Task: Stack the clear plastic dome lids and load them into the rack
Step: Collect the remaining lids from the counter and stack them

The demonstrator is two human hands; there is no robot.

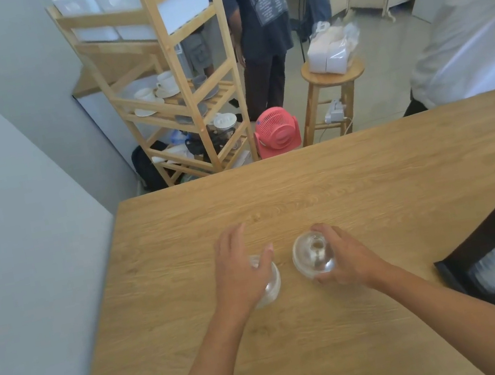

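Past the far edge of the wooden table, a pink fan sits on the floor between a wooden shelf unit holding white cups and saucers and a round stool. A plastic-wrapped white package rests on the stool, and a white power strip lies on its lower rung.

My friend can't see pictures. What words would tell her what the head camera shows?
Two bare hands reach over a wooden table: the left hand covers one clear dome lid, and the right hand grips another lid beside it. A black rack holding clear plastic sits at the right edge; a wooden shelf and pink fan stand beyond.
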